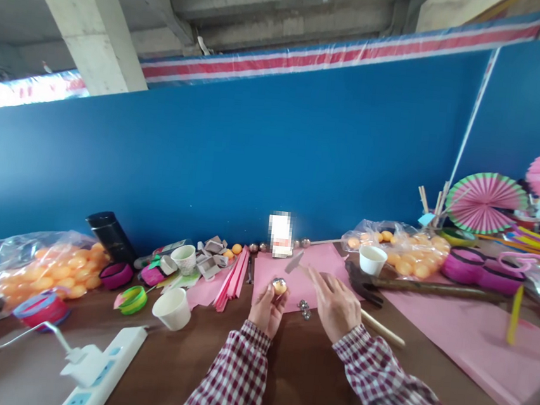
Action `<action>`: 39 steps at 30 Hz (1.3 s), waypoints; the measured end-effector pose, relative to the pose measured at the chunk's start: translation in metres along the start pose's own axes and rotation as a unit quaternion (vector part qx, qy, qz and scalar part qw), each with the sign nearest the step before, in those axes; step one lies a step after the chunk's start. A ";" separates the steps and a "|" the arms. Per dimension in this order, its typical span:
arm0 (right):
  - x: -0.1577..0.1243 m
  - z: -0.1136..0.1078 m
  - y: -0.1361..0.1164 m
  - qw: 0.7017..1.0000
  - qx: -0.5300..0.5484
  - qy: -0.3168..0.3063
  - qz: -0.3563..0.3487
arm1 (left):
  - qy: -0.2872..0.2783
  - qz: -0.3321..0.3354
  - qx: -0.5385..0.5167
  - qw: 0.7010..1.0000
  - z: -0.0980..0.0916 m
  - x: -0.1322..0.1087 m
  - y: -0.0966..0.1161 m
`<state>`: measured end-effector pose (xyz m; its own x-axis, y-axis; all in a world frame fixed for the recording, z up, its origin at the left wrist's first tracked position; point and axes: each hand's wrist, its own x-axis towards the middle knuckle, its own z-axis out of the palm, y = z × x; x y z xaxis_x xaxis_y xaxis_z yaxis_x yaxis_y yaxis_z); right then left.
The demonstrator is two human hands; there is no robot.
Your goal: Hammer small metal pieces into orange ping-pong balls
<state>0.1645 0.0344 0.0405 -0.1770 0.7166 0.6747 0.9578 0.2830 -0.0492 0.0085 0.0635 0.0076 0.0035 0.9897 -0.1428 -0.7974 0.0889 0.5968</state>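
Blue wall behind brown table; red-white striped band along top; bare concrete beams overhead; daylight upper left.

Around the left hand, closed on a small ball, and the right hand, the bare brown table lies open at 6 o'clock. A paper cup stands at 9, with a power strip at 8. At 3 a wooden stick lies just beside the right hand, and a hammer blocks 2. At 12 a pink sheet lies flat, with small bells between the hands.
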 end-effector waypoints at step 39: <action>0.000 0.001 0.000 1.000 -0.005 -0.028 0.008 | -0.042 0.051 0.052 0.996 0.001 0.001 -0.002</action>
<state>0.1643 0.0356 0.0398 -0.1748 0.7557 0.6311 0.9626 0.2660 -0.0519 0.0111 0.0641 0.0070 -0.0205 0.9997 -0.0124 -0.7290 -0.0064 0.6845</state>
